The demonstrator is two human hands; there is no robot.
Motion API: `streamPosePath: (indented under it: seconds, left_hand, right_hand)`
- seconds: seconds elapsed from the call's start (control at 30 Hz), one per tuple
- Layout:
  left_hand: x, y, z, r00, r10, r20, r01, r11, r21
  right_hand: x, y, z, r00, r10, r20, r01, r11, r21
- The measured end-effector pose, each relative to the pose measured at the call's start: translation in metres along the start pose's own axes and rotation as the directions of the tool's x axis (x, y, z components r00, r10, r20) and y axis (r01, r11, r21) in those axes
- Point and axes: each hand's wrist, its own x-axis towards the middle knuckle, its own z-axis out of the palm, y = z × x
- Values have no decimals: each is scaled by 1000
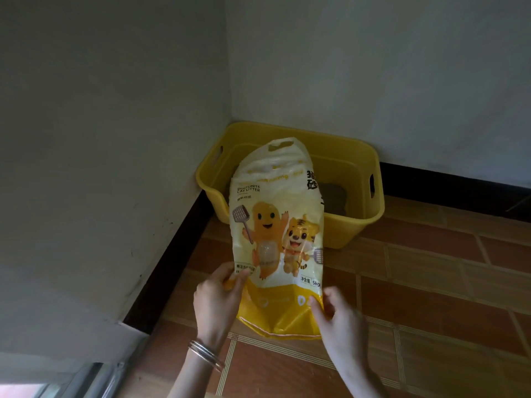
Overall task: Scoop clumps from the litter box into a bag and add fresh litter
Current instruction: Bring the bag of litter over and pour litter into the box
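Observation:
A yellow plastic litter box stands in the corner of the room, with a patch of grey litter showing at its bottom. In front of it I hold a yellow-and-white cat litter bag printed with cartoon animals, tipped so its handle end points into the box. My left hand grips the bag's lower left edge. My right hand grips its lower right corner. The bag hides much of the box's inside.
White walls meet behind the box, with a black skirting board along the floor. The floor is brown tile. Silver bangles ring my left wrist. A window frame shows at the bottom left.

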Motion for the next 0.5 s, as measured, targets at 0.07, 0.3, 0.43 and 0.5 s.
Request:
streamPosePath:
  seconds: [0.07,0.3,0.43,0.5]
  left_hand:
    - [-2,-3,3,1000,-17,-3,17,999,44]
    - [28,11,7,974,-170,148,181,981,-64]
    - [67,21,15,964,-201,174,212,976,-45]
    - [88,25,20,964,-215,157,225,973,-51]
  right_hand:
    - [-3,5,4,999,39,1,-39,999,16]
    - [27,-2,-2,992,125,-7,-117,947,299]
    - [78,-21,-10,995,90,50,-102,926,363]
    - [106,-32,-11,996,58,63,-77,925,371]
